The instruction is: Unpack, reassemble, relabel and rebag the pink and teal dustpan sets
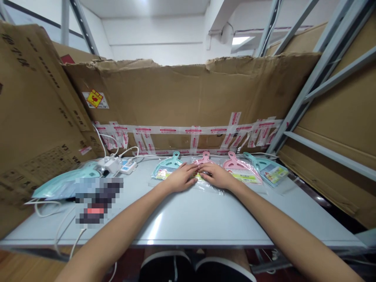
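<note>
Centrally, pink dustpan [202, 160], looped handle [206, 154], clear wrapping [209, 189], left hand [181, 178], right hand [217, 176] atop, grip unclenched

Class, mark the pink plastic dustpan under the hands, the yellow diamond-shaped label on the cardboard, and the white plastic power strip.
Pink plastic dustpan [206, 159]: head view, handle base.
Yellow diamond-shaped label [94, 98]: head view, middle of its face.
White plastic power strip [128, 166]: head view, top face.

Pink dustpan [202, 161] in clear plastic [212, 188], handle [206, 154] at far end, between turquoise dustpan [174, 159] and second pink one [234, 161]
</note>
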A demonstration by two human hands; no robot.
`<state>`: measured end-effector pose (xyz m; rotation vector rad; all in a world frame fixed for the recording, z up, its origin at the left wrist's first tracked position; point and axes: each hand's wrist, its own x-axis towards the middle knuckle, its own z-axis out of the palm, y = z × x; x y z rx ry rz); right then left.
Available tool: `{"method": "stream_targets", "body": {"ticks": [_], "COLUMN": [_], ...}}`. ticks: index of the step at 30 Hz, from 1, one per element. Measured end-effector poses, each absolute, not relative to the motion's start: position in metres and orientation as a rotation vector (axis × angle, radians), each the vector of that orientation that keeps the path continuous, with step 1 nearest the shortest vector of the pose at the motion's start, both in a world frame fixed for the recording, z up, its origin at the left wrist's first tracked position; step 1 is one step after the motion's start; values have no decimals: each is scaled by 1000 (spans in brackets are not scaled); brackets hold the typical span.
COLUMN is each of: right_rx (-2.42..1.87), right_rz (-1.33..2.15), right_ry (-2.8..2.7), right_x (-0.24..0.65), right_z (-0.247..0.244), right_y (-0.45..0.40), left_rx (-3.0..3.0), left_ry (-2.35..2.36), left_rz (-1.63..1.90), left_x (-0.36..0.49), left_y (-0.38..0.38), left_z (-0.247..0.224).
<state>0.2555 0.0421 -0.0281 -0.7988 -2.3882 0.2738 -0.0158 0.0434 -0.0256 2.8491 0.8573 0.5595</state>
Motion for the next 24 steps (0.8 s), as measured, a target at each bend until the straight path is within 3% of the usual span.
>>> {"method": "stream_targets", "body": {"ticks": [24], "right_rx": [-779], "right_rz": [273], "right_ry": [-2395], "right_x": [258], "right_z": [-28], "right_y": [43], "left_rx": [2853], "left_ry": [846], "left_rz": [546], "left_x": [-17], "left_y": [45], "left_z": [-26]}}
